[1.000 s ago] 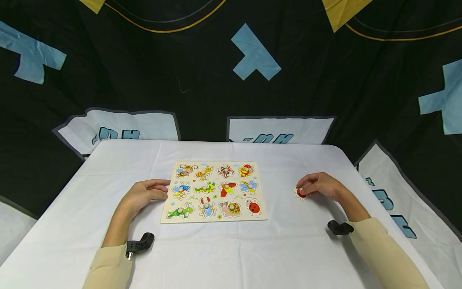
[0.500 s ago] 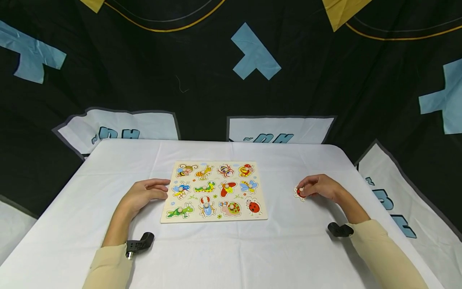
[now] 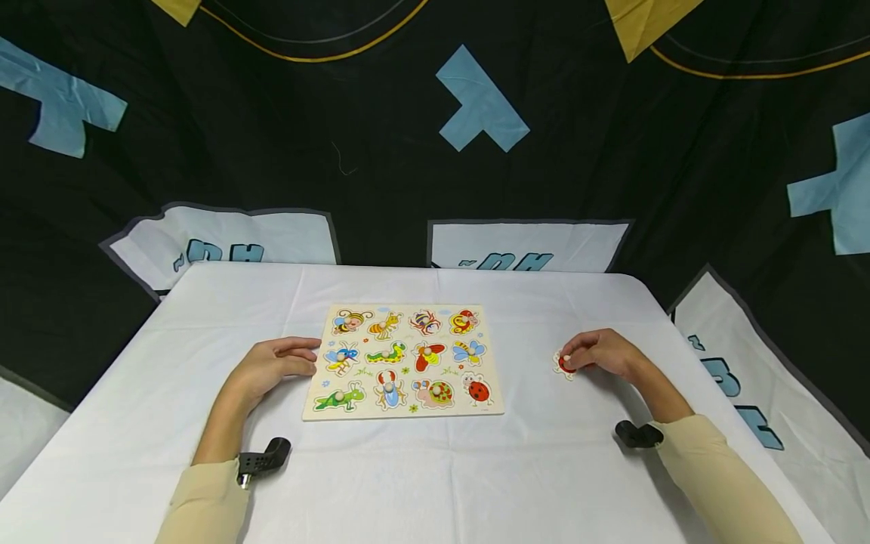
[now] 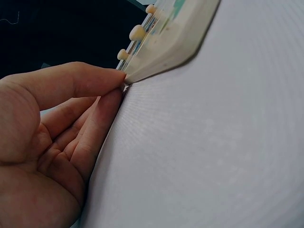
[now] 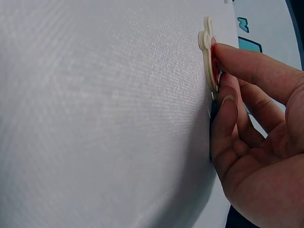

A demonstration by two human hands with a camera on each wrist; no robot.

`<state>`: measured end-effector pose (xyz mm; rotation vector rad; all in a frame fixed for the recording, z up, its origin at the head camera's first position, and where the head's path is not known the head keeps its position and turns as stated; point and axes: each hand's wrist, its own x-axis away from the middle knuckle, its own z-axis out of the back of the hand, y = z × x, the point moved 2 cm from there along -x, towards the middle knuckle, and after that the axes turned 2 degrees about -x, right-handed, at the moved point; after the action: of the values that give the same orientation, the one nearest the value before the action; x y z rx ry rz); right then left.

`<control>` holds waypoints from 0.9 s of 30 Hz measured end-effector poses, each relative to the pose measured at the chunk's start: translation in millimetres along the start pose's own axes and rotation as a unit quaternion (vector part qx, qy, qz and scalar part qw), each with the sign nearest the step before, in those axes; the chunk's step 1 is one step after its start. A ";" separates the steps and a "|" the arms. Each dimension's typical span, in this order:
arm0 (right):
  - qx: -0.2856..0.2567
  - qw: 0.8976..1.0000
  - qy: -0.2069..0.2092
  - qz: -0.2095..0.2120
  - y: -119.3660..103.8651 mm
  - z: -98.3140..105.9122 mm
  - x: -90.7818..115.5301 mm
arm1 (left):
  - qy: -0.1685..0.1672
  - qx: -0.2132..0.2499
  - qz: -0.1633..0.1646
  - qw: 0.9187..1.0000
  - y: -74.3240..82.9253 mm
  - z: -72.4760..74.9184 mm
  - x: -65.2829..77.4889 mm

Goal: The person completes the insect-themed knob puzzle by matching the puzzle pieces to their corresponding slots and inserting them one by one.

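Observation:
A wooden knob puzzle board (image 3: pixel 404 415) with insect pictures lies flat on the white table. Fingertips of my left hand (image 3: pixel 270 366) touch its left edge; in the left wrist view, the thumb and a finger come together at the board's corner (image 4: pixel 183 47). Off to the right, a red ladybug puzzle piece (image 3: pixel 561 366) lies on the cloth. My right hand (image 3: pixel 605 353) pinches this piece between thumb and fingers, partly covering it. Seen side-on in the right wrist view, the piece (image 5: pixel 207 61) is pale wood with a red face.
Small round knobs (image 4: pixel 137 33) stand up from several pictures on the board. A printed ladybug (image 3: pixel 478 390) fills its lower right spot. White cloth covers the table (image 3: pixel 448 483), and a dark curtain (image 3: pixel 381 166) hangs behind it.
My right hand has shifted very slightly toward me, showing a little more of the ladybug piece. The left hand and the board have stayed in place.

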<state>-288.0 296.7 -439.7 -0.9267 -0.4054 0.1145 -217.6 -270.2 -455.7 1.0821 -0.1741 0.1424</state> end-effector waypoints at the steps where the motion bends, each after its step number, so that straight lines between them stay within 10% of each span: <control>1: -0.001 1.000 0.000 0.000 0.2 0.1 0.0 | 0.000 0.001 0.000 1.000 -0.1 -0.3 -0.1; 27: 0.014 1.000 0.017 -0.009 -3.9 -0.4 -1.8 | 0.002 -0.015 -0.002 1.000 1.2 1.8 2.1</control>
<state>-289.8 293.5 -437.3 -0.8969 -0.3804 0.0882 -215.9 -271.2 -453.5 1.0514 -0.1702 0.1374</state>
